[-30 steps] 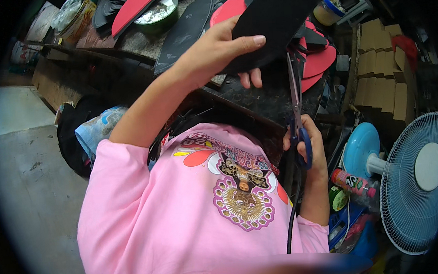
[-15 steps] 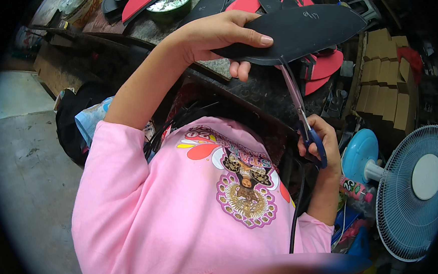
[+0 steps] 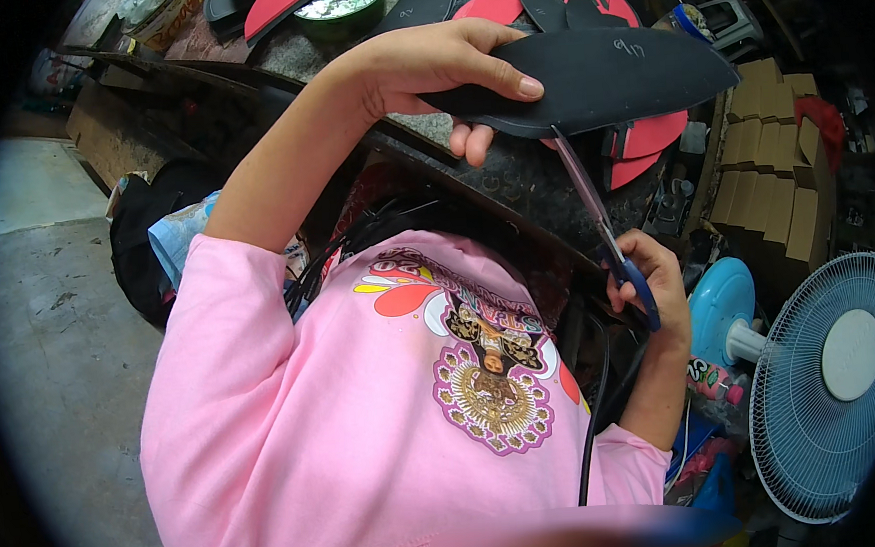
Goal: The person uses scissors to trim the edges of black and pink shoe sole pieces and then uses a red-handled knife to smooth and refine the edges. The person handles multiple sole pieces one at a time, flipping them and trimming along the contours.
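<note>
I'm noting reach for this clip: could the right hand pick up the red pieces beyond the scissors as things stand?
Probably not: the right hand is occupied by the scissors, and the black piece in the left hand hides part of the red pieces, though their near edges show.

pink shirt [image 3: 366, 408] | loose pink sleeves [image 3: 226, 337] | multicoloured ornate chest print [image 3: 491, 371]
</note>
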{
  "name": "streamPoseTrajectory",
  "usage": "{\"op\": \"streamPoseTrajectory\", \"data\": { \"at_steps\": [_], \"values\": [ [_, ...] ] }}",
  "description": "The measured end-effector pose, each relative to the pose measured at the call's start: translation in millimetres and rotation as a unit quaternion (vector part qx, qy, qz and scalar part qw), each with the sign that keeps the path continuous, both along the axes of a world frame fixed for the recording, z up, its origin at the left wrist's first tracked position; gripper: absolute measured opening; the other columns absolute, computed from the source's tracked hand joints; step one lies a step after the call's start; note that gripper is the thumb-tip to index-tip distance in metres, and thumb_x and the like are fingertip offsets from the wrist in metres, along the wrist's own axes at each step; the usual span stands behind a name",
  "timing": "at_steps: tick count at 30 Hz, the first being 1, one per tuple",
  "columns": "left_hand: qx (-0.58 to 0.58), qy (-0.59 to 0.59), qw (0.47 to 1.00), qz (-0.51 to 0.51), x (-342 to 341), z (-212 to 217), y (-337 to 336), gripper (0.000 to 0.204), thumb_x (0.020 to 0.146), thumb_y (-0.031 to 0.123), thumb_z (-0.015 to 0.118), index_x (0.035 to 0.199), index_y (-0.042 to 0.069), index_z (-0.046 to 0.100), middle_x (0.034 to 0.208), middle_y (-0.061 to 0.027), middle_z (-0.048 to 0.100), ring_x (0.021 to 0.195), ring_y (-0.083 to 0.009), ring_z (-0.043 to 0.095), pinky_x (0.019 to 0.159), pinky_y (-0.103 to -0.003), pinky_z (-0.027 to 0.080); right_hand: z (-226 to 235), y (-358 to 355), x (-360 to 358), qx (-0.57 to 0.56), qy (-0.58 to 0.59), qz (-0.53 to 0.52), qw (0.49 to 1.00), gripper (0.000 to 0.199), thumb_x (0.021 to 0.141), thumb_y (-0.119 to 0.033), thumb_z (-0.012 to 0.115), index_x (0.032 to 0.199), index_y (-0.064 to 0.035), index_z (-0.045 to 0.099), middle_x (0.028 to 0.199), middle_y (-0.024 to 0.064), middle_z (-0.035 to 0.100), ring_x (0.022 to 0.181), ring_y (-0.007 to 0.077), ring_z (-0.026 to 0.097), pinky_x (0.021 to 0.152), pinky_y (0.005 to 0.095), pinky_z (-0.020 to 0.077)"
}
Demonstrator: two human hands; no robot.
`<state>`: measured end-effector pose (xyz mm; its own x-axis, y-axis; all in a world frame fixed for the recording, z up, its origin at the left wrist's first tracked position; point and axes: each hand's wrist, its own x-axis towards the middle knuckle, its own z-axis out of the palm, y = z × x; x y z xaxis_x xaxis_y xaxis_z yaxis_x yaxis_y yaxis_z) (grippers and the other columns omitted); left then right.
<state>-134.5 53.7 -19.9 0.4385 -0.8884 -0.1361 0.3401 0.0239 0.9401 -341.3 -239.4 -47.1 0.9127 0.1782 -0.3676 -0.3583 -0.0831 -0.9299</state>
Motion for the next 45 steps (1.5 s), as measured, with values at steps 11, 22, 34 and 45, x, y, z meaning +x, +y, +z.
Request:
{"op": "streamPoseTrajectory", "data": {
  "at_steps": [11, 22, 34, 45],
  "values": [
    [-0.043, -0.06, 0.984, 0.159, 1.2, 20.9, 21.0, 0.04, 0.095, 0.018, 0.063, 0.124, -0.006, 0.048, 0.091, -0.0159, 0.068, 0.059, -0.0247, 0.07, 0.046, -0.031, 0.055, -7.0, -1.2, 2.9, -0.032, -0.059, -0.081, 0.994, 0.03, 0.076, -0.01, 0.081, 0.095, -0.0009, 0.059, 0.073, 0.0008, 0.06, 0.058, 0.0059, 0.059, 0.052, 0.0188, 0.0443],
    [0.014, -0.334, 0.889, 0.314, 81.0, -50.2, -40.4, 0.061, 0.092, 0.027, 0.068, 0.137, -0.002, 0.039, 0.105, -0.0203, 0.07, 0.071, -0.0243, 0.073, 0.051, -0.028, 0.057, 7.2, 3.9, 80.3, -0.127, -0.288, -0.253, 0.915, 0.033, 0.088, -0.014, 0.076, 0.107, -0.0008, 0.053, 0.074, 0.002, 0.058, 0.067, 0.0094, 0.06, 0.063, 0.0229, 0.0476],
    [0.194, -0.363, 0.877, 0.248, 92.1, -78.3, -69.3, 0.079, 0.088, 0.028, 0.069, 0.15, 0.003, 0.027, 0.126, -0.0314, 0.059, 0.12, -0.043, 0.057, 0.098, -0.047, 0.047, 8.2, 6.7, 167.9, -0.172, -0.256, -0.266, 0.913, 0.042, 0.081, -0.014, 0.083, 0.106, 0.0031, 0.054, 0.078, 0.0073, 0.069, 0.068, 0.0078, 0.064, 0.06, 0.0212, 0.051],
    [0.216, -0.615, 0.637, 0.412, 85.5, -68.2, -64.3, 0.07, 0.087, 0.029, 0.072, 0.145, 0.007, 0.039, 0.1, -0.021, 0.066, 0.095, -0.0394, 0.065, 0.089, -0.046, 0.052, 2.0, 5.9, 162.0, -0.118, -0.257, -0.262, 0.923, 0.036, 0.084, -0.001, 0.076, 0.109, 0.0034, 0.052, 0.086, 0.0093, 0.07, 0.075, 0.01, 0.066, 0.066, 0.0215, 0.0521]
  ]
}}
